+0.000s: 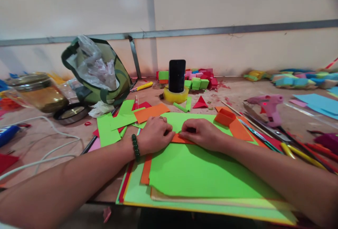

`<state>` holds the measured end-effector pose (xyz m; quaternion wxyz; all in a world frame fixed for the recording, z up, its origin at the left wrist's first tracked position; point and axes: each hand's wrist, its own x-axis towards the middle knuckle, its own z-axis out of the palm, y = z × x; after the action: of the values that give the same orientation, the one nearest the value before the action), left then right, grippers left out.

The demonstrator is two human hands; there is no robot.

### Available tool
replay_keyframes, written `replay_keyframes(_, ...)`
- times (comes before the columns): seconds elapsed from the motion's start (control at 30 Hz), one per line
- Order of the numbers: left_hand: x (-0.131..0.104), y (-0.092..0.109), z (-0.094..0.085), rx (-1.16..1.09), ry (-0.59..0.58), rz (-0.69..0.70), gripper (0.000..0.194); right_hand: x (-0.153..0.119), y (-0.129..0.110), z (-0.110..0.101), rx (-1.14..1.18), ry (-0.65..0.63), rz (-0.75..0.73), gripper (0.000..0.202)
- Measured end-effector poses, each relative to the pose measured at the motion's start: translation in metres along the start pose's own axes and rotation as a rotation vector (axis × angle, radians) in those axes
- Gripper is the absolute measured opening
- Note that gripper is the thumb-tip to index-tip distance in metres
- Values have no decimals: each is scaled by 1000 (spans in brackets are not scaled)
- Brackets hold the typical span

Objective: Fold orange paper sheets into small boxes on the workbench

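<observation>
A small orange paper strip (182, 139) lies on the bright green sheet (206, 169) in front of me, partly covered by my fingers. My left hand (157, 134), with a dark green bead bracelet (135, 147) at the wrist, has its fingers closed on the strip's left end. On the other end, my right hand (200, 133) pinches the paper between thumb and curled fingers. Just beyond the right hand sits a folded orange paper box (225, 117). A flat orange piece (151, 112) rests past the left hand, on green paper cuttings (108, 128).
A phone (177, 76) stands in a yellow tape roll (175, 95) at the back. Small paper boxes (199, 83) are heaped behind it. To the right lie a pink glue gun (266, 107) and scissors (274, 132); to the left, a bag (100, 70) and a glass jar (39, 91).
</observation>
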<state>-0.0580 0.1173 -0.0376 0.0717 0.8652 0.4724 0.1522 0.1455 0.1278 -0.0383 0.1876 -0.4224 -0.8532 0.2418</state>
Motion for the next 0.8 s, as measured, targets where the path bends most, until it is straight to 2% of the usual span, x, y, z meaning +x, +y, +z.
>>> replay_keyframes(0.07, 0, -2, 0, 53, 74, 3, 18, 0, -1, 1, -32, 0, 1, 17)
replay_keyframes(0.1, 0, -4, 0, 50, 102, 50, 15, 0, -1, 1, -36, 3, 6, 15)
replay_keyframes(0.17, -1, -7, -1, 1, 86, 245, 11, 0, -2, 2, -34, 9, 30, 11)
replay_keyframes(0.23, -2, -9, -3, -45, 14, 443, 21, 0, -2, 2, -35, 12, 46, 13)
replay_keyframes(0.27, -4, -9, -5, -42, -12, 497, 26, -1, -3, 2, -43, 10, 42, 12)
replay_keyframes(0.37, -12, -6, -11, 68, -3, 512, 34, -2, -4, 1, -81, 18, -7, 8)
replay_keyframes(0.47, -20, -4, -15, 173, -3, 550, 37, -4, -2, -1, -163, 92, -166, 8)
replay_keyframes(0.53, -23, -4, -15, 197, -14, 582, 34, -8, 0, -4, -244, 119, -379, 14)
replay_keyframes(0.63, -22, -5, -14, 196, -30, 581, 31, -14, 0, -10, -359, 45, -674, 24)
replay_keyframes(0.7, -21, -5, -14, 196, -42, 579, 31, -17, -4, -14, -409, -19, -747, 27)
replay_keyframes(0.8, -20, -3, -15, 226, -30, 599, 28, -18, -11, -21, -472, -99, -760, 29)
